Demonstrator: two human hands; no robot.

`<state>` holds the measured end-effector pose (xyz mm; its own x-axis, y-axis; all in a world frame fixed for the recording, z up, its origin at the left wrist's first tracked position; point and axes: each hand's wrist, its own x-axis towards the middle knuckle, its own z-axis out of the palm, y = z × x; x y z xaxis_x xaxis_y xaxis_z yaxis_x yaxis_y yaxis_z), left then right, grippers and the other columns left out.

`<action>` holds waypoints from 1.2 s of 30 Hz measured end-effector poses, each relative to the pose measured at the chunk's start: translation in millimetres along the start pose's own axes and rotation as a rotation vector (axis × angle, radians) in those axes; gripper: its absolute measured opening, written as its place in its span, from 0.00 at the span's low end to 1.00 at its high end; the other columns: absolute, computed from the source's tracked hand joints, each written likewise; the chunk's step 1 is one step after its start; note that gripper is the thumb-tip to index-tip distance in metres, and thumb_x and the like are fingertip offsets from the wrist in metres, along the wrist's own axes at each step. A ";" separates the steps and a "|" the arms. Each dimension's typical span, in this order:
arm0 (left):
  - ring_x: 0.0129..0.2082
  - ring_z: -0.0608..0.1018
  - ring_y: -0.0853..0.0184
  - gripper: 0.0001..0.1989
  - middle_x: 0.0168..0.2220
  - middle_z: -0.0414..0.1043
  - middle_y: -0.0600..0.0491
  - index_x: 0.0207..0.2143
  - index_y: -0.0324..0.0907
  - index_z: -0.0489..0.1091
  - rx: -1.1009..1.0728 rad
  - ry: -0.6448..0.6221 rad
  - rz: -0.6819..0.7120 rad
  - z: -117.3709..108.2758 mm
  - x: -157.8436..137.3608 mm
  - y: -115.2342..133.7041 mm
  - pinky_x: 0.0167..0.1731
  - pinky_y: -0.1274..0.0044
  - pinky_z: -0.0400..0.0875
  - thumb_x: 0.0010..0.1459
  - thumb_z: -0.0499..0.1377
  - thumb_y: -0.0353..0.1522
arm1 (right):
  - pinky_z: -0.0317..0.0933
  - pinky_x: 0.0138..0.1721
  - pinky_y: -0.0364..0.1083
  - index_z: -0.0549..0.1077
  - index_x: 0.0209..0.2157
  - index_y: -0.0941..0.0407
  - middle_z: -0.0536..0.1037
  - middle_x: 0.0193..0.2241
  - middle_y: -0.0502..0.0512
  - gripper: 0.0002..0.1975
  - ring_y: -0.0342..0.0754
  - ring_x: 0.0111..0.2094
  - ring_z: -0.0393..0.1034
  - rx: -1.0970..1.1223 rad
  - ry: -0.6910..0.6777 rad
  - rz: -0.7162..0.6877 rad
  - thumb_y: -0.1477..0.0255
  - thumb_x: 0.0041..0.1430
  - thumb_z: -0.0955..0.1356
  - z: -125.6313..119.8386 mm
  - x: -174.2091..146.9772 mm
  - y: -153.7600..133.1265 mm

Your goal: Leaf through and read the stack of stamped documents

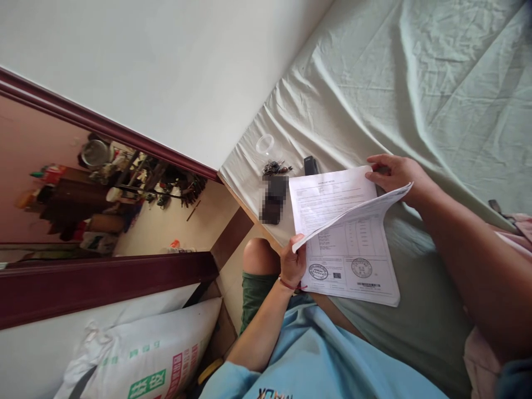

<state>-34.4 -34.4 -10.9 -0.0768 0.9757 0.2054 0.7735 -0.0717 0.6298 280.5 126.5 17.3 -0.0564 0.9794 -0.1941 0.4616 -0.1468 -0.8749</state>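
A stack of printed papers (349,277) with round stamps and a barcode lies partly over my lap and the sheet-covered bed edge. My left hand (293,263), with a red string at the wrist, is closed on the left edge of the papers, thumb on top. Some upper pages are folded up and curl across the middle of the stack. At the far right corner, the thumb and fingers of my right hand (394,176) pinch a page (332,188). Just beyond the papers lies a small black object (310,165), perhaps a stapler.
On the pale green bed sheet (353,100) are a bunch of keys (276,167), a clear round container (265,144) and a dark blurred-out object (274,200). A doorway with a dark red frame (166,160) opens at left. A printed white sack (153,354) stands lower left.
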 end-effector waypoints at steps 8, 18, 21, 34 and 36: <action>0.28 0.77 0.64 0.27 0.28 0.77 0.49 0.34 0.44 0.74 0.002 -0.031 0.024 -0.6 -3.4 -4.4 0.33 0.74 0.75 0.70 0.49 0.54 | 0.63 0.39 0.53 0.79 0.39 0.49 0.77 0.31 0.52 0.11 0.49 0.31 0.65 0.040 0.009 0.002 0.59 0.57 0.72 -5.5 -2.6 -6.6; 0.27 0.78 0.64 0.27 0.28 0.78 0.50 0.35 0.44 0.75 0.014 -0.025 0.025 0.3 -3.5 -4.3 0.34 0.74 0.75 0.71 0.50 0.54 | 0.62 0.38 0.49 0.82 0.34 0.53 0.75 0.38 0.54 0.09 0.44 0.28 0.64 -0.007 0.244 -0.151 0.65 0.53 0.73 -1.0 -8.5 -15.0; 0.27 0.78 0.64 0.25 0.28 0.79 0.50 0.35 0.45 0.75 0.006 -0.002 0.043 2.0 -3.0 -4.1 0.33 0.74 0.75 0.71 0.51 0.53 | 0.60 0.35 0.48 0.82 0.33 0.55 0.74 0.37 0.54 0.09 0.42 0.27 0.60 0.034 0.262 -0.194 0.65 0.53 0.74 -2.2 -11.5 -16.8; 0.25 0.76 0.66 0.18 0.26 0.75 0.54 0.44 0.45 0.74 -0.006 0.005 0.067 4.4 -4.8 -9.6 0.31 0.75 0.72 0.72 0.52 0.47 | 0.59 0.28 0.46 0.80 0.31 0.58 0.78 0.24 0.53 0.13 0.43 0.25 0.69 0.559 -0.167 -0.085 0.64 0.52 0.80 -23.7 -24.1 -24.9; 0.24 0.75 0.66 0.19 0.25 0.73 0.55 0.44 0.45 0.72 0.010 0.006 0.034 4.9 -6.0 -10.2 0.30 0.75 0.71 0.72 0.53 0.49 | 0.60 0.30 0.46 0.80 0.30 0.57 0.78 0.25 0.52 0.11 0.43 0.26 0.70 0.596 -0.260 -0.121 0.66 0.53 0.80 -30.9 -26.5 -24.8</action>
<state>-38.8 -38.5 -22.1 -0.0544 0.9715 0.2309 0.7817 -0.1024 0.6152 297.8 108.5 57.9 -0.3231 0.9394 -0.1143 -0.1265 -0.1626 -0.9786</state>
